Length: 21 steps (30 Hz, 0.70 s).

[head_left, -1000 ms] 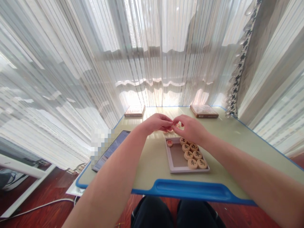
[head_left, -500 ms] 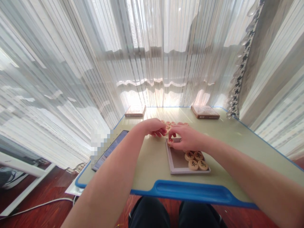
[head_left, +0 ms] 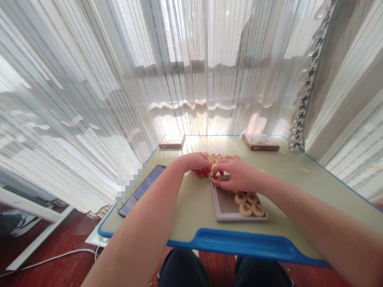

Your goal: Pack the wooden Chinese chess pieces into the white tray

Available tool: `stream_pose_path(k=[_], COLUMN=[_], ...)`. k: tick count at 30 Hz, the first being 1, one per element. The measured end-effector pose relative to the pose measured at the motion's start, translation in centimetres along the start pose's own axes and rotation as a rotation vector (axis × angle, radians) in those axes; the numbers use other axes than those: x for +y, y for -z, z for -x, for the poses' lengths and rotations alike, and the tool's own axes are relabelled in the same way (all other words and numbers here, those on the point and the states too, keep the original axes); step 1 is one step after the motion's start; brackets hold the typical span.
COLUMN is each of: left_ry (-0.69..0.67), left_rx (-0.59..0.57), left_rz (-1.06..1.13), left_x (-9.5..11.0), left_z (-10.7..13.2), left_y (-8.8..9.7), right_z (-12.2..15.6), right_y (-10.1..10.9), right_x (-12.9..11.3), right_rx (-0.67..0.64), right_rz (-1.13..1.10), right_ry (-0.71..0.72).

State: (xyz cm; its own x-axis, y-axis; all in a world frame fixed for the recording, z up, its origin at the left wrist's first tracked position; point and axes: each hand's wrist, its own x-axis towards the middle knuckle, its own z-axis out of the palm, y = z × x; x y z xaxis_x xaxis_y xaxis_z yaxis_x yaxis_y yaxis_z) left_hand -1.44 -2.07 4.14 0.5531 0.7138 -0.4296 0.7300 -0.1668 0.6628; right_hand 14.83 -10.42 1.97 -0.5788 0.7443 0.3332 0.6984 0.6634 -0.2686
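Observation:
My right hand [head_left: 235,174] is over the far end of a shallow open box [head_left: 216,205]. Its thumb and fingers close on a round wooden Chinese chess piece [head_left: 215,179] with a red character, in the box's far left corner. Several pieces with black characters [head_left: 245,209] lie at the box's near right; others there are partly under my right hand. Just left of the box, my left hand [head_left: 200,164] has its fingers curled inward, and whatever they hold is hidden. Beyond both hands, loose red-marked pieces [head_left: 213,156] lie on the table, partly covered by the fingers.
The pale table [head_left: 191,211] has a blue rim with a moulded tray [head_left: 245,243] at the front. Two flat boxes, a left one [head_left: 172,140] and a right one [head_left: 261,142], lie at the far edge. A phone or tablet [head_left: 142,189] lies left, partly behind my left forearm.
The view has shifted slightly. My right fingers stay at the red-marked piece in the box corner. My left hand is still curled, a touch nearer the box.

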Motion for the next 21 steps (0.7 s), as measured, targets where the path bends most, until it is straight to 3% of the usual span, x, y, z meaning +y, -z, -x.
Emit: stream_pose_path(k=[21], left_ry=[-0.055], left_rx=[-0.076], left_rz=[-0.053], left_x=[-0.29], left_z=[0.16], left_y=[0.26], right_z=[0.0], right_y=[0.12], right_x=[-0.15], right_rx=[-0.026], right_rz=[0.019], right_ry=[-0.043])
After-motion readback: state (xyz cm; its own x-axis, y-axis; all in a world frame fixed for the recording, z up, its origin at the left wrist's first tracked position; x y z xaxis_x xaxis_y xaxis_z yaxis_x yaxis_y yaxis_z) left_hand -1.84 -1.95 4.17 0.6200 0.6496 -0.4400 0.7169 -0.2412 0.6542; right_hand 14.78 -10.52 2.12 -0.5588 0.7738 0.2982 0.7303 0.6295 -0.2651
